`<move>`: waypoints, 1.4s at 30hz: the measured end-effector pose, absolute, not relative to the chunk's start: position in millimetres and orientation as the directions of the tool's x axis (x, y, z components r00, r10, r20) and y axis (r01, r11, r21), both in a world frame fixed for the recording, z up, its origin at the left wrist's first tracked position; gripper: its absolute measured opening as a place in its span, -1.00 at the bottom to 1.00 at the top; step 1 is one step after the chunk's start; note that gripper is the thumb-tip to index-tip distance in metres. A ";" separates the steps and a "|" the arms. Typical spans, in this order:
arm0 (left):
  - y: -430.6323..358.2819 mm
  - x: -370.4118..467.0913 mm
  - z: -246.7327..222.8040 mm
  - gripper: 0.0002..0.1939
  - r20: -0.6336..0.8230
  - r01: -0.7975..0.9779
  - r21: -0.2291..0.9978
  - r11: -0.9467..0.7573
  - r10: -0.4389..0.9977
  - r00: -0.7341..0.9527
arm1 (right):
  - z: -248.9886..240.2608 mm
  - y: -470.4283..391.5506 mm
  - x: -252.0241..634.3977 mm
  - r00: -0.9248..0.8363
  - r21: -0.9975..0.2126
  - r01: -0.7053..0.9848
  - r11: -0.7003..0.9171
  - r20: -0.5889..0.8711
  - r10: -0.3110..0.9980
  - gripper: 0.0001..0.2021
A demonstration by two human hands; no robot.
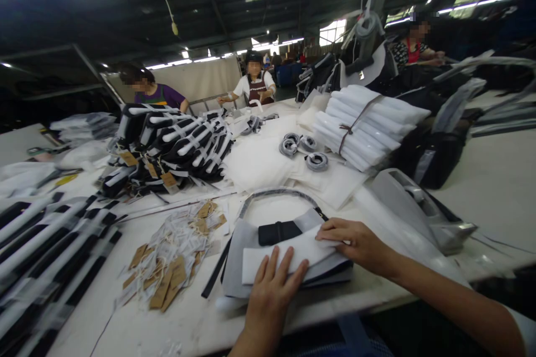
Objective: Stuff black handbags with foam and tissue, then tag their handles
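A grey handbag (238, 256) with a black flap tab (280, 232) lies on the table in front of me. Its wrapped handle (278, 194) arches away from me, and a black strap hangs off its left side. Across the bag lies a folded strip of white foam sheet (255, 264). My left hand (274, 284) rests flat on the strip, fingers spread. At the strip's right end, my right hand (349, 242) pinches its upper edge between thumb and fingers.
Cardboard hang tags (171, 284) with strings are heaped at left. Beyond them are stacked wrapped black bags (167, 145). Tied white foam bundles (364, 122) and coiled grey straps (317, 161) sit farther back. Another grey bag (402, 206) lies at right. Several people work across the table.
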State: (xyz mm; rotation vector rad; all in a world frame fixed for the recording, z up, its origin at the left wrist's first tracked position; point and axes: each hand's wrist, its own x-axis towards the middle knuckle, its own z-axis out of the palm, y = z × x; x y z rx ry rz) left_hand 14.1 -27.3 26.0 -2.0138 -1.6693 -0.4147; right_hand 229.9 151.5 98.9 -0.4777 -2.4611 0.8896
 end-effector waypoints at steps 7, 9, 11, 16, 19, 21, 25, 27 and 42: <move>-28.6 15.9 27.3 -0.46 0.496 0.978 -0.166 -0.123 0.847 0.191 | 74.9 125.8 245.0 -0.832 -0.531 0.118 0.839 0.409 0.375 -0.60; -29.5 17.2 28.1 -0.47 0.483 0.977 -0.177 -0.120 0.854 0.193 | 65.1 122.7 247.6 -0.824 -0.468 0.075 0.880 0.468 0.319 -0.58; -29.7 19.8 32.7 -0.51 0.472 0.975 -0.182 -0.131 0.858 0.203 | 54.7 121.7 249.9 -0.810 -0.430 0.046 0.901 0.512 0.285 -0.56; -23.3 30.5 60.6 -0.59 0.312 0.938 -0.183 -0.296 0.887 0.341 | 35.9 122.3 252.5 -0.774 -0.375 0.035 0.926 0.576 0.263 -0.60; -16.0 34.3 69.1 -0.50 0.222 0.922 -0.056 -0.382 0.896 0.385 | 33.5 122.2 251.6 -0.756 -0.357 0.022 0.934 0.605 0.249 -0.63; -12.4 35.7 65.8 -0.48 0.237 0.926 -0.012 -0.378 0.898 0.370 | 34.4 121.5 251.3 -0.749 -0.356 0.028 0.934 0.612 0.256 -0.62; -12.0 42.0 52.6 -0.44 0.343 0.951 -0.066 -0.301 0.889 0.304 | 36.9 116.0 253.5 -0.749 -0.328 0.044 0.944 0.614 0.248 -0.56; -13.7 46.6 49.1 -0.43 0.399 0.963 -0.083 -0.257 0.877 0.269 | 37.8 111.2 255.6 -0.762 -0.291 0.071 0.954 0.601 0.240 -0.52; -12.6 51.0 32.6 -0.59 0.580 0.971 -0.095 -0.220 0.781 0.234 | 106.1 99.7 251.5 -0.836 -0.274 -0.047 0.961 0.537 0.112 -0.79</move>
